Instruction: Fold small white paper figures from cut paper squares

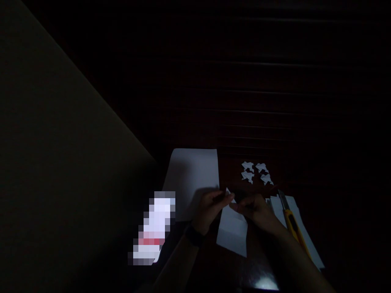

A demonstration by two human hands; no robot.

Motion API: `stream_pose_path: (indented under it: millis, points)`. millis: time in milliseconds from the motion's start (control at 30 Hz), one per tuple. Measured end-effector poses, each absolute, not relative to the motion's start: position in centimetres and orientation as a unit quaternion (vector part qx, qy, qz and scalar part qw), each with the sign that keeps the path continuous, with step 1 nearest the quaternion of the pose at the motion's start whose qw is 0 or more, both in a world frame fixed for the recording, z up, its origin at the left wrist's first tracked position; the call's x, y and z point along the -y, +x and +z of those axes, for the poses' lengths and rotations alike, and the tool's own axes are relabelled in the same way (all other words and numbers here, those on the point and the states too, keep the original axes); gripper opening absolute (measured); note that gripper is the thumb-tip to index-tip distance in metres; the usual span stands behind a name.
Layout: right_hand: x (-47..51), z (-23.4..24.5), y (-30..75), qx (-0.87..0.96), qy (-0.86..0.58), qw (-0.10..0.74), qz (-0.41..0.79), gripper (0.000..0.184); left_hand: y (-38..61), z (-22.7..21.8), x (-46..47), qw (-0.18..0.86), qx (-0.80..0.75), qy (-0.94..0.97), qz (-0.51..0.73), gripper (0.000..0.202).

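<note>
A white strip of paper (pixel 232 232) hangs between my hands, creased across, its upper end drawn to a point. My left hand (pixel 210 206) pinches that upper end between thumb and fingers; a dark band circles the wrist. At the paper's right edge, my right hand (pixel 255 209) has its thumb and fingertips closed on the sheet near the fold. Just beyond the hands lie several small folded paper figures (pixel 247 177) in two rows. The dim light hides the finer folds.
A large white sheet (pixel 192 175) lies behind my left hand. At left glows a blurred-out phone-like screen (pixel 155 228). On the right, a yellow box cutter (pixel 295 230), blade out, rests on white papers (pixel 308 240). A pale wall (pixel 61 142) slopes along the left.
</note>
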State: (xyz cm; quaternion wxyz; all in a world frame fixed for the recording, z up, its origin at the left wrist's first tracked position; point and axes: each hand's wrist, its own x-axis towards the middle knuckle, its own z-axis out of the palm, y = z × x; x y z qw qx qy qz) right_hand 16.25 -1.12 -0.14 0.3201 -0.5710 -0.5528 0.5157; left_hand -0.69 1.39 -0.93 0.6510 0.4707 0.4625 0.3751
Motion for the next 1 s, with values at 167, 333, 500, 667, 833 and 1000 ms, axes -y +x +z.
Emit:
stream_pose_path:
  millis: [167,333,500,667,833,1000]
  points:
    - [1.6,0.3,15.4,0.58,-0.528,0.289,0.549,0.041,-0.4,-1.2,-1.2,0.656,-0.474,0.43,0.4,0.027]
    - [1.6,0.4,14.9,0.595,-0.523,0.3,0.532,0.041,-0.4,-1.1,-1.2,0.667,-0.491,0.374,0.418,0.024]
    - [1.6,0.2,14.7,0.604,-0.532,0.304,0.51,0.043,-0.5,-1.3,-1.4,0.675,-0.485,0.342,0.439,0.027]
    - [1.6,-0.1,14.5,0.628,-0.556,0.3,0.455,0.047,-0.7,-1.7,-1.6,0.641,-0.502,0.358,0.457,0.028]
    - [1.6,-0.2,14.6,0.632,-0.562,0.294,0.446,0.045,-0.8,-1.6,-1.8,0.603,-0.518,0.404,0.452,0.03]
    - [1.9,0.1,14.6,0.633,-0.568,0.282,0.444,0.039,-0.8,-1.5,-2.0,0.589,-0.53,0.404,0.458,0.034]
